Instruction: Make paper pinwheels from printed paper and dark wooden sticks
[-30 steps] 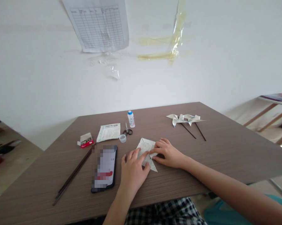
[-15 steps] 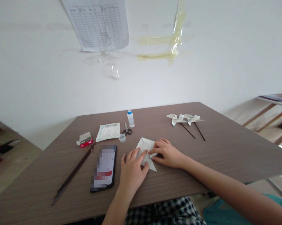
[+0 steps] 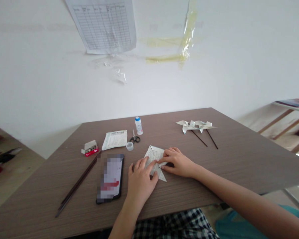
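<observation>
A square of printed paper [image 3: 154,153] with slits cut in from its corners lies on the table in front of me. My left hand [image 3: 142,172] rests on its left side, fingers spread and pressing the sheet down. From the right, my right hand [image 3: 176,162] holds a flap of the paper near its middle, thumb and index finger drawn close together. My fingertips partly hide the centre of the sheet.
Left of my hands lie a phone [image 3: 112,179], dark sticks [image 3: 77,186] and a red box of small metal pieces [image 3: 91,149]. Behind are folded printed paper [image 3: 114,139], a tape roll [image 3: 129,146], scissors [image 3: 134,137] and a glue bottle [image 3: 138,126]. Two paper pinwheels [image 3: 189,126] lie back right.
</observation>
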{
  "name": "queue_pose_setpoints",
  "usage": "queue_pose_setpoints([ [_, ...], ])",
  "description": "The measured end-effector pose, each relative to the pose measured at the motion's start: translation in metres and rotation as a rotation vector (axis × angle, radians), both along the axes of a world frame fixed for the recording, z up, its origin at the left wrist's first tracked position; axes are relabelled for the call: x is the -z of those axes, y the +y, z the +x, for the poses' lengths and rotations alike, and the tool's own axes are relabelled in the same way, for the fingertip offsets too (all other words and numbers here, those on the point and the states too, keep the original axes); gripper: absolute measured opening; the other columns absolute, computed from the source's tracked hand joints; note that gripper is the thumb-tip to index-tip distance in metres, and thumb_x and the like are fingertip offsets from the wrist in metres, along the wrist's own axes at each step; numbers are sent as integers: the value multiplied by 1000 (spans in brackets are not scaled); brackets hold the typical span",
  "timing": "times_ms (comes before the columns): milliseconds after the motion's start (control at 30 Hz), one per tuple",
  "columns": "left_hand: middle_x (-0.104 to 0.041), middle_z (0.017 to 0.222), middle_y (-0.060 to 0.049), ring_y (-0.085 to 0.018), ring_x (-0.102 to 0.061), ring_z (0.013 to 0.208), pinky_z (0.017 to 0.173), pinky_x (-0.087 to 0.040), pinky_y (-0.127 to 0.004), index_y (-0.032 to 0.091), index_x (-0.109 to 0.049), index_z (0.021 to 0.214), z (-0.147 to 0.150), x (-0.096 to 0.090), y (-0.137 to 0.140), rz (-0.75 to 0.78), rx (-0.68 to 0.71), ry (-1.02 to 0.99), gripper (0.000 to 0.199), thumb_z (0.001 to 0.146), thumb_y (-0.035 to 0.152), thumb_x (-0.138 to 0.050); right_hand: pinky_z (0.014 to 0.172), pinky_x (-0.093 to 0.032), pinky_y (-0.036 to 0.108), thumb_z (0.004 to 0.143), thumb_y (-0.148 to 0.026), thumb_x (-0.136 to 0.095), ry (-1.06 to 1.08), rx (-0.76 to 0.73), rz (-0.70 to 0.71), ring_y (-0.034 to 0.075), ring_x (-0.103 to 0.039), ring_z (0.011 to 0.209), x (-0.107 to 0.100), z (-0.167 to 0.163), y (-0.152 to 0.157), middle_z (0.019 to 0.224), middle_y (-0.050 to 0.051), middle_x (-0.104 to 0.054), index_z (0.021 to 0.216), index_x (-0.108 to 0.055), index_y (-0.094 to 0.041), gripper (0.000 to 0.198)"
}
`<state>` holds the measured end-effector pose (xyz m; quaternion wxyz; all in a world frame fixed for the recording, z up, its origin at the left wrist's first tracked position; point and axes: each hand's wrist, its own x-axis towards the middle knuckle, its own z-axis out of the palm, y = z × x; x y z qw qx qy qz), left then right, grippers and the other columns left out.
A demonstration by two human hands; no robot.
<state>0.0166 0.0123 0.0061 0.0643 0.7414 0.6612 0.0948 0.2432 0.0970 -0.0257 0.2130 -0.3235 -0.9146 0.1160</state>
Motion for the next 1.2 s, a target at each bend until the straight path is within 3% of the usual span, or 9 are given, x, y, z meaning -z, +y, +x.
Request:
queue_pose_setpoints([
  [333, -68, 178, -11, -39, -61, 165, 141, -43, -70, 36, -79, 160, 3, -6, 0, -25, -10, 14, 53, 110, 23, -69, 123, -50, 59, 112, -30, -79, 11, -15, -3, 30, -74, 115, 0, 5, 2, 116, 10, -80, 134, -92, -28, 25],
  [733, -71, 174, -9, -38, -62, 164, 142, -42, -71, 37, -71, 169, -2, 8, 0, 39, -9, -26, 61, 110, 21, -68, 121, -52, 59, 111, -33, -79, -5, 1, 15, 31, -73, 117, -1, 2, 0, 119, 11, -80, 131, -90, -27, 24],
  [1000, -69, 176, -10, -41, -62, 164, 140, -44, -74, 37, -82, 155, 2, 2, -2, 27, 3, 19, 49, 111, 20, -69, 120, -52, 58, 109, -32, -82, 0, 5, 11, 31, -74, 116, 2, 2, 2, 115, 9, -78, 131, -91, -28, 24],
  [1200, -68, 177, -9, -37, -61, 165, 142, -42, -73, 37, -72, 168, 1, 6, -2, 21, -11, 2, 61, 111, 19, -66, 121, -53, 58, 109, -31, -82, 2, 9, 14, 31, -74, 118, 0, 2, 1, 118, 11, -79, 130, -91, -26, 24],
])
